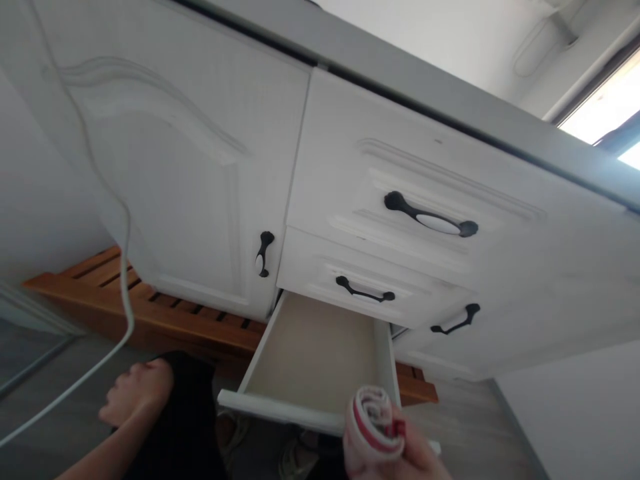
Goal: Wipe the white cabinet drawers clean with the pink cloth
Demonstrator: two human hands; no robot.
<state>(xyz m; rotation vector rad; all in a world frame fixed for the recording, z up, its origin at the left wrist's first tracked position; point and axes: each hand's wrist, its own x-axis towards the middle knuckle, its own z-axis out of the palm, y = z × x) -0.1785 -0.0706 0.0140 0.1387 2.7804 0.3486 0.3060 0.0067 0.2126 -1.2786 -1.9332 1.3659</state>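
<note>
1. Rolled pink-and-white cloth (367, 433) is showing its spiral end and a red edge at the near side, in front of the open drawer (320, 353). It is covering part of the drawer's front board toward the right; whether the two are touching, I cannot tell.
2. The right hand (420, 453) is grasping the roll from the right, and blur is softening its outline.
3. The left hand (140, 393) is resting at the dark-clothed knee (187, 400), near left, its fingers bending; how far they are closing, I cannot tell.
4. The open drawer is jutting toward the person, its beige bottom showing, and is standing between the roll and the white cabinet (345, 173). Feet in sandals (295, 460) are showing partly beneath it.
5. Above it, two closed drawers are carrying dark handles: a larger upper one (433, 217) and a smaller lower one (365, 291).
6. A pale cable (125, 267) is hanging across the left door (175, 173) and trailing near left, crossing in front of the slatted wooden platform (165, 317) under the cabinet.
7. A bright window (605, 93) is showing far right, above the cabinet's gray top edge.
</note>
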